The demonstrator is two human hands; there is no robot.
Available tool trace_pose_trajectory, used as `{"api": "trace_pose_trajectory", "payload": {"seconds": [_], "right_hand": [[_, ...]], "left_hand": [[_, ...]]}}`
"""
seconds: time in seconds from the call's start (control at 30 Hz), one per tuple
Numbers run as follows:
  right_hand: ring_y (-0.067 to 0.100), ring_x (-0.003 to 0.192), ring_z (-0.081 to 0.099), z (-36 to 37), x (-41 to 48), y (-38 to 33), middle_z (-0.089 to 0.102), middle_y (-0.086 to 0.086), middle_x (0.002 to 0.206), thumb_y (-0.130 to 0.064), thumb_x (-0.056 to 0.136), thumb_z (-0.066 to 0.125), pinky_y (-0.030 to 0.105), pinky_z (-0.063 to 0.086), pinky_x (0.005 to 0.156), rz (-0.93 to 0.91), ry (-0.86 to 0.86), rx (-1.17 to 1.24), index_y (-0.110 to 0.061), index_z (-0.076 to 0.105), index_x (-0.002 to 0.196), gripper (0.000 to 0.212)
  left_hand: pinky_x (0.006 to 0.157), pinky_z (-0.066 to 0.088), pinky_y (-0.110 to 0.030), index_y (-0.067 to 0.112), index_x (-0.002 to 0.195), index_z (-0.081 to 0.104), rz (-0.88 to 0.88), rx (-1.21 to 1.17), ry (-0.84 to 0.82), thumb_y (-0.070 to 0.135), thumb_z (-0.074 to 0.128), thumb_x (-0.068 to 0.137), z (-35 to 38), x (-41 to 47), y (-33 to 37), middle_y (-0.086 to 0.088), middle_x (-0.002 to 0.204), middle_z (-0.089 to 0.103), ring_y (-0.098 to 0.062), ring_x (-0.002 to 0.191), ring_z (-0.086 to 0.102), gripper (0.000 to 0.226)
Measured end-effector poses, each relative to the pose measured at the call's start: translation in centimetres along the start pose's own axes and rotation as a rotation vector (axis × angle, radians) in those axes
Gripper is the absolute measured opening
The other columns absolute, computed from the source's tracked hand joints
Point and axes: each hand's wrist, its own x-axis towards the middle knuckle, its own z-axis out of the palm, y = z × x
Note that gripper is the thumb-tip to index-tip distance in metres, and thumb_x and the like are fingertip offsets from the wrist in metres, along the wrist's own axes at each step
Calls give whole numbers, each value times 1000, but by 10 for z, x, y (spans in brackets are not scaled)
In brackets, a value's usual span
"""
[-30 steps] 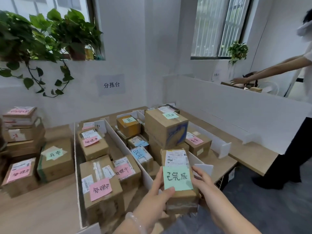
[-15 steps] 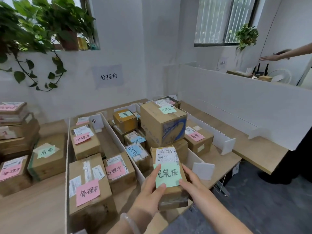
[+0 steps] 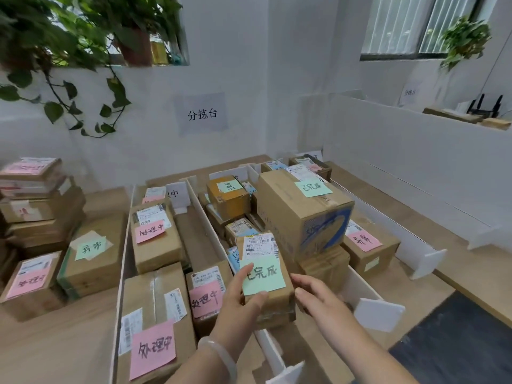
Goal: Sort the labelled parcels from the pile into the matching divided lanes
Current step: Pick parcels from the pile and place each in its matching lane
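Note:
I hold a small cardboard parcel with a green handwritten note and a white shipping label on top. It hangs low over the near end of the middle lane, in front of a large box that bears the same green note. My left hand grips its left side, thumb on the green note. My right hand holds its right side with curled fingers. White dividers split the tray into lanes. Parcels with pink notes fill the left lane.
The pile of labelled parcels is stacked on the wooden table at the left, with a green-noted box in front. One pink-noted parcel lies in the right lane. A white partition wall runs along the right.
The parcel has moved forward and lower, in toward the middle lane's boxes, with both hands still on it. The other person at the right is out of view now.

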Motion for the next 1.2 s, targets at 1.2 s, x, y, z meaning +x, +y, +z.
{"api": "trace_pose_trajectory", "payload": {"seconds": [1.2], "right_hand": [[-9, 139, 22, -126, 179, -88, 35, -36, 143, -61, 82, 45, 20, 26, 105, -704, -25, -725, -52, 43, 133, 52]], "left_hand": [[89, 55, -34, 44, 149, 26, -81, 399, 291, 28, 61, 95, -4, 281, 8, 2, 141, 46, -15, 117, 56, 66]]}}
